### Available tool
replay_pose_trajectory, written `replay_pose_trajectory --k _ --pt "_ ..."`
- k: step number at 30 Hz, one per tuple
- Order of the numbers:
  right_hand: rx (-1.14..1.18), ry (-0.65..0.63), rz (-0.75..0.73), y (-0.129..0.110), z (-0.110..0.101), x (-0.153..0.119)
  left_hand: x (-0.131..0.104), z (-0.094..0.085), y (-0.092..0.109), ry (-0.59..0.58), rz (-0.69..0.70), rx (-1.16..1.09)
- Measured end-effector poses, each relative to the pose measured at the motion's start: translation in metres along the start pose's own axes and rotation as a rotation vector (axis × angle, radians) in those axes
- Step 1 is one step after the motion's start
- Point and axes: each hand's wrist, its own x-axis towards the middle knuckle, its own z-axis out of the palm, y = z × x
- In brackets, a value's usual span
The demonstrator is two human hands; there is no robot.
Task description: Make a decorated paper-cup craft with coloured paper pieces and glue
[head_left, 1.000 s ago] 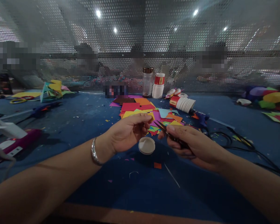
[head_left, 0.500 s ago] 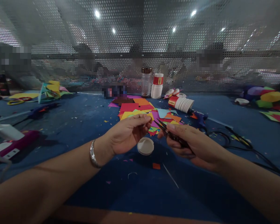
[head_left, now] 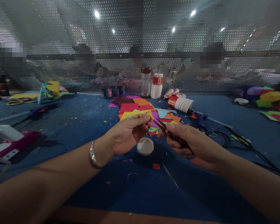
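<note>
Thumb and fingertips of my left hand [head_left: 133, 130] are pinched together. A small piece of yellow paper [head_left: 151, 115] shows at their tips, partly hidden by the fingers. Dark scissors [head_left: 164, 128] are gripped in my right hand [head_left: 184, 141], their blades a little apart and pointing at the left fingertips without touching them. Below and between both hands sits a round white paper cup [head_left: 145, 147], seen from above. An orange paper square [head_left: 156, 166] lies on the table nearer to me.
Coloured paper sheets [head_left: 129, 107] and scraps are piled beyond my hands. Behind them stand a glass bottle [head_left: 146, 84] and stacked paper cups [head_left: 156, 90]; another cup stack [head_left: 183, 104] lies sideways. A glue gun [head_left: 199, 118] with a cable is right, a power strip [head_left: 16, 146] left.
Both hands keep almost the same pose, with the scissor blades still slightly apart. The view has shifted only very slightly.
</note>
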Motion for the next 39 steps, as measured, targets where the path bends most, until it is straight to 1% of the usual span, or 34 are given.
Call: replay_pose_trajectory --k 5,12,17,20,24,30,39 --pt "-0.004 0.003 -0.001 -0.001 0.000 0.001 0.001 -0.001 -0.001 -0.022 0.004 0.003" --pt "0.024 0.025 -0.013 -0.002 0.002 0.001 0.002 -0.003 -0.009 -0.101 0.094 0.045" --pt "0.064 0.045 0.000 -0.001 0.002 -0.001 0.001 -0.002 -0.015 -0.153 0.108 0.074" --pt "0.059 0.035 0.006 0.000 0.002 -0.001 0.000 -0.002 -0.018 -0.161 0.095 0.083" --pt "0.041 0.035 0.001 0.000 0.002 -0.001 0.000 -0.003 -0.018 -0.144 0.081 0.097" --pt "0.038 0.066 0.006 0.000 0.004 -0.001 0.000 -0.003 -0.019 -0.160 0.099 0.104" --pt "0.059 0.062 0.005 0.001 0.005 -0.001 0.001 -0.003 -0.019 -0.186 0.121 0.056"
